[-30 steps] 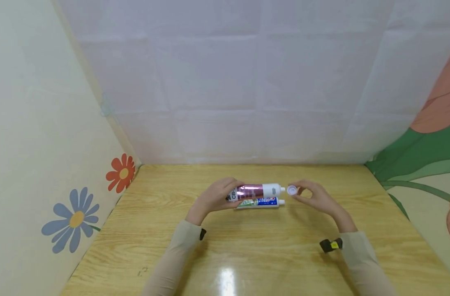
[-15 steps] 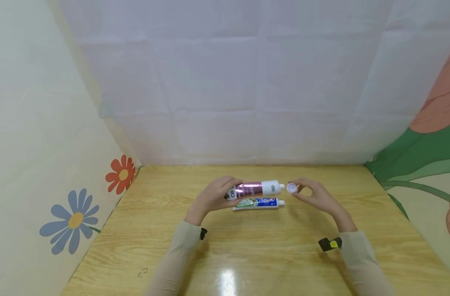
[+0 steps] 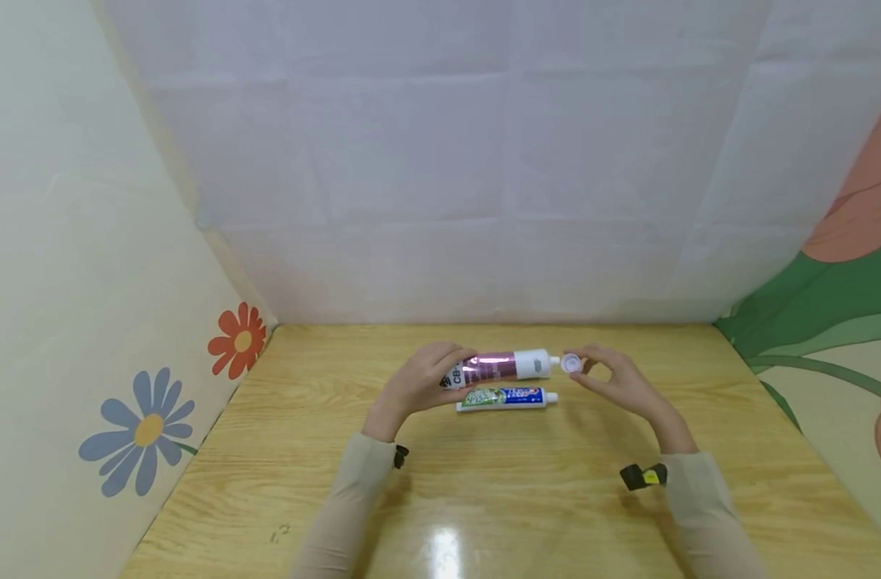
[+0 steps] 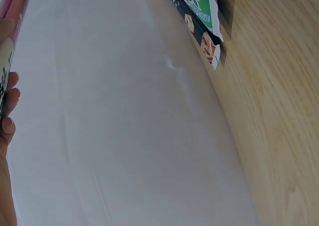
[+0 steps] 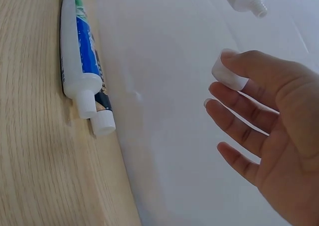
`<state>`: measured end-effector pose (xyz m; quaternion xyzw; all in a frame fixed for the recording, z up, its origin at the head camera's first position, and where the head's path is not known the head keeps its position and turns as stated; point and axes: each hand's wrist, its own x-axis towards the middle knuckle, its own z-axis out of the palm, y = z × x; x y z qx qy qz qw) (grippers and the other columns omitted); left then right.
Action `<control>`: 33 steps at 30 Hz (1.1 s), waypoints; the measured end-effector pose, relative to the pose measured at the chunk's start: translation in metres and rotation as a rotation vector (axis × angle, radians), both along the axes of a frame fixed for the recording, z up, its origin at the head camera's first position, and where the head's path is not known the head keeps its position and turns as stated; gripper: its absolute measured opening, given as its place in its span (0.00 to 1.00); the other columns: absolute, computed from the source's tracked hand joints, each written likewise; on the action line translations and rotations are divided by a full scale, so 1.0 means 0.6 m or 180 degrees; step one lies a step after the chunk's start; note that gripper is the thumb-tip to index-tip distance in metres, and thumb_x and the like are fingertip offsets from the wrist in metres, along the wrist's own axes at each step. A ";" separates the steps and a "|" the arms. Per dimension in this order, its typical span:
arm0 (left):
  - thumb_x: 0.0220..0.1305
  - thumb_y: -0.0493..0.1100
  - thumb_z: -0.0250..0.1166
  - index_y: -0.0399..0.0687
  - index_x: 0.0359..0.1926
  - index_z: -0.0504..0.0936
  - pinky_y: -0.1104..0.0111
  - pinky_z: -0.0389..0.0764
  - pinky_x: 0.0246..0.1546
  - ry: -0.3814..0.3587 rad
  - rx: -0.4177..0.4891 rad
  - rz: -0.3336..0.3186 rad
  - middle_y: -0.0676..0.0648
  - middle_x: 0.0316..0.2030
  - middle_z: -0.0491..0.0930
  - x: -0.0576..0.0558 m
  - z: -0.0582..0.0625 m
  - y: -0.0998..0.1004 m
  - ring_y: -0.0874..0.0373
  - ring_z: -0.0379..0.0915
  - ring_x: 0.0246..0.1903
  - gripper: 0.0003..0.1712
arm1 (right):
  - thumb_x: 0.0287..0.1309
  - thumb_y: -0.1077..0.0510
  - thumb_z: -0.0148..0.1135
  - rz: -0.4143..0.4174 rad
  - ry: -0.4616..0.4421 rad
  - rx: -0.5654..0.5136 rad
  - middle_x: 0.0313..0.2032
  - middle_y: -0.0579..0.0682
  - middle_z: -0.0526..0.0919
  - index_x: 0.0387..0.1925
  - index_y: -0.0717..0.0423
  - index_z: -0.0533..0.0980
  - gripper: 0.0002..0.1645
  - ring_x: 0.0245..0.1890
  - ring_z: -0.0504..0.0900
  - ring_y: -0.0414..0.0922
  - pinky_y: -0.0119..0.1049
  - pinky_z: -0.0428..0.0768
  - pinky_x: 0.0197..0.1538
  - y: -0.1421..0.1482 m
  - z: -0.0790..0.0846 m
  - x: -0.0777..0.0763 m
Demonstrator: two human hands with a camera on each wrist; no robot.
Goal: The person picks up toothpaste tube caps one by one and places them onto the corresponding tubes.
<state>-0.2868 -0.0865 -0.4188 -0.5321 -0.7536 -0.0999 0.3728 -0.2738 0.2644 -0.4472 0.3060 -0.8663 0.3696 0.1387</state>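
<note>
My left hand [image 3: 427,376] grips a shiny pink and white toothpaste tube [image 3: 494,367], held level above the table with its nozzle to the right. In the right wrist view the tube's threaded nozzle [image 5: 258,8] is bare. Between thumb and fingertips, my right hand [image 3: 619,384] pinches a white cap [image 3: 572,363], its hollow side showing in the head view. The cap is close to the nozzle in the head view, while the right wrist view shows a gap between them. Much of the left hand lies outside the left wrist view.
A capped blue and green toothpaste tube [image 3: 508,398] lies on the wooden table [image 3: 498,490] below the held one. Right beside it, a dark tube with a white cap [image 5: 103,122] shows in the wrist views. A white sheet [image 3: 440,177] hangs behind the table.
The pink tube has risen slightly away from the lying tube, opening a gap between them in the head view. The cap has moved up a little with it and turned slightly.
</note>
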 end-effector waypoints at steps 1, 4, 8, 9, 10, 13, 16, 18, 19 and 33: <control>0.37 0.48 0.77 0.39 0.50 0.76 0.71 0.80 0.42 0.0013 0.0007 0.0006 0.47 0.40 0.79 0.001 0.001 0.000 0.58 0.76 0.38 0.37 | 0.55 0.59 0.64 -0.0011 0.0001 0.0000 0.42 0.47 0.81 0.53 0.55 0.75 0.22 0.35 0.76 0.38 0.40 0.76 0.43 0.001 0.000 0.000; 0.37 0.49 0.77 0.39 0.50 0.76 0.71 0.80 0.42 0.0045 0.0017 0.0020 0.47 0.40 0.79 0.003 0.003 0.002 0.58 0.76 0.38 0.37 | 0.55 0.60 0.64 -0.0021 0.0013 -0.0016 0.43 0.47 0.81 0.53 0.56 0.75 0.22 0.35 0.76 0.38 0.41 0.75 0.44 0.002 0.000 -0.001; 0.39 0.49 0.76 0.38 0.51 0.75 0.71 0.80 0.42 0.0079 0.0038 0.0025 0.47 0.41 0.80 0.003 0.006 0.004 0.58 0.77 0.39 0.36 | 0.55 0.60 0.64 -0.0018 0.0060 -0.0043 0.41 0.46 0.80 0.52 0.55 0.75 0.21 0.34 0.76 0.39 0.38 0.76 0.43 0.004 0.001 -0.002; 0.40 0.49 0.75 0.38 0.51 0.75 0.71 0.80 0.42 0.0086 0.0047 0.0028 0.46 0.41 0.80 0.002 0.007 0.005 0.57 0.77 0.39 0.36 | 0.54 0.60 0.64 -0.0019 0.0075 -0.0051 0.41 0.46 0.80 0.52 0.55 0.75 0.22 0.34 0.76 0.40 0.37 0.76 0.43 0.004 0.002 -0.002; 0.40 0.49 0.75 0.38 0.51 0.76 0.71 0.80 0.42 0.0092 0.0059 0.0030 0.46 0.41 0.80 0.002 0.008 0.005 0.57 0.77 0.39 0.36 | 0.55 0.60 0.64 -0.0018 0.0095 -0.0051 0.41 0.46 0.80 0.52 0.55 0.75 0.21 0.34 0.76 0.40 0.36 0.76 0.42 0.004 0.002 -0.003; 0.42 0.49 0.74 0.39 0.51 0.75 0.70 0.80 0.43 0.0089 0.0092 0.0039 0.46 0.41 0.80 0.003 0.012 0.006 0.57 0.77 0.39 0.35 | 0.55 0.60 0.64 -0.0019 0.0111 -0.0058 0.41 0.47 0.80 0.52 0.54 0.75 0.21 0.34 0.75 0.41 0.35 0.75 0.40 0.005 0.003 -0.003; 0.43 0.50 0.74 0.39 0.52 0.75 0.70 0.80 0.43 0.0094 0.0115 0.0070 0.46 0.42 0.80 0.004 0.015 0.007 0.57 0.77 0.39 0.35 | 0.55 0.60 0.64 -0.0050 0.0098 -0.0066 0.41 0.46 0.80 0.53 0.53 0.75 0.22 0.33 0.75 0.40 0.34 0.75 0.40 0.005 0.007 -0.002; 0.43 0.50 0.74 0.39 0.52 0.75 0.69 0.80 0.44 0.0102 0.0135 0.0086 0.45 0.42 0.80 0.004 0.017 0.008 0.56 0.77 0.40 0.35 | 0.55 0.60 0.64 -0.0073 0.0087 -0.0075 0.41 0.46 0.79 0.53 0.52 0.75 0.22 0.33 0.74 0.40 0.33 0.74 0.39 0.004 0.011 0.000; 0.43 0.49 0.74 0.39 0.51 0.75 0.69 0.80 0.44 0.0116 0.0146 0.0090 0.45 0.42 0.80 0.004 0.018 0.008 0.56 0.77 0.39 0.35 | 0.54 0.60 0.65 -0.0088 0.0091 -0.0071 0.41 0.46 0.79 0.53 0.53 0.75 0.22 0.33 0.74 0.40 0.33 0.74 0.39 0.003 0.012 0.001; 0.39 0.49 0.76 0.40 0.52 0.75 0.67 0.77 0.41 0.0224 0.0266 0.0197 0.47 0.40 0.78 0.006 0.026 0.013 0.57 0.73 0.38 0.38 | 0.55 0.59 0.64 -0.0191 0.0011 -0.0224 0.40 0.47 0.78 0.52 0.55 0.75 0.22 0.35 0.75 0.42 0.42 0.74 0.44 -0.004 0.027 0.002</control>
